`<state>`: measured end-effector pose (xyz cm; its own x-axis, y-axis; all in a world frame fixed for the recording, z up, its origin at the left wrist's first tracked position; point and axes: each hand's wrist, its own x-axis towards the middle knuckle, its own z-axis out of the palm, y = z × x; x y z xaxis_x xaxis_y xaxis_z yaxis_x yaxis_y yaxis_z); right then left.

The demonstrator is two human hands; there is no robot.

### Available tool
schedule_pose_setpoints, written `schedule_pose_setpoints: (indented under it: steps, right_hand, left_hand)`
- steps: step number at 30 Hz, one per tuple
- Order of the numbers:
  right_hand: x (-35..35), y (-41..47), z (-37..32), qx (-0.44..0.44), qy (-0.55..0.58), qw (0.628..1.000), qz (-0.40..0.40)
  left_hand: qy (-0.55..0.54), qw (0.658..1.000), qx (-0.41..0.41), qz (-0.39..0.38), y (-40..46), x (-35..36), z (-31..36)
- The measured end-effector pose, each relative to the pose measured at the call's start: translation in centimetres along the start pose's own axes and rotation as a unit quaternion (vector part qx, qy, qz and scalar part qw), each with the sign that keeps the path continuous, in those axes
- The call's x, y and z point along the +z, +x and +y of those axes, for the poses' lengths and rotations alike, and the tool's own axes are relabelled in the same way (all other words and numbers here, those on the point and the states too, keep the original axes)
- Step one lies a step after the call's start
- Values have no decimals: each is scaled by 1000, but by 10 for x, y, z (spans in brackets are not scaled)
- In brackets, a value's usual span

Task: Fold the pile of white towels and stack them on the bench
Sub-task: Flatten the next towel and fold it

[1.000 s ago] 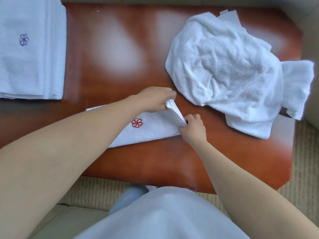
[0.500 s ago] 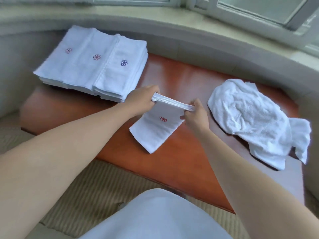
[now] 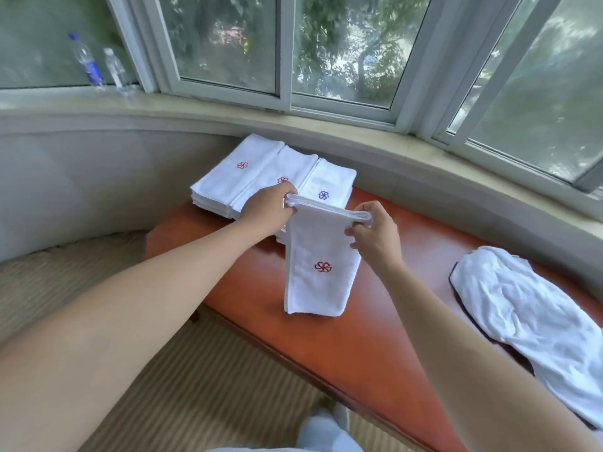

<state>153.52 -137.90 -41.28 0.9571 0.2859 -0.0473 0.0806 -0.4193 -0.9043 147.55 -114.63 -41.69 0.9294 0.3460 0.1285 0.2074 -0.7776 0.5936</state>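
While it hangs by its top edge above the bench (image 3: 408, 288), the folded towel (image 3: 318, 256) shows its red flower emblem toward the person, layers doubled along the upper fold. It is held taut between two grips, probably so the layers stay aligned on the way to stacking.

Left hand (image 3: 266, 207): fingers curled, pinching the towel's left top corner, just in front of the stack.

Right hand (image 3: 375, 236): thumb and fingers pinching the right top corner, knuckles toward the camera.

Stack of folded towels (image 3: 261, 177): at the far left end of the bench, in overlapping rows with emblems up, two red and one blue visible; judged the destination, being just beyond the held towel.

Unfolded pile (image 3: 528, 308): crumpled white towels at the right end of the bench, well apart from the stack, so raw and finished work stay separate. Several folds appear left to do.

Window sill (image 3: 228, 102): curved, beyond the bench; two water bottles (image 3: 98, 65) stand at its far left.
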Motion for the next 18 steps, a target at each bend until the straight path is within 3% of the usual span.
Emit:
schedule_pose_setpoints:
  steps: [11, 18]
  right_hand:
    - [44, 81, -71, -62, -24, 998, -6]
    - [48, 146, -93, -60, -40, 997, 30]
  left_hand:
    - [-20, 997, -24, 65, 87, -71, -25]
    - [-43, 997, -37, 59, 152, -81, -19]
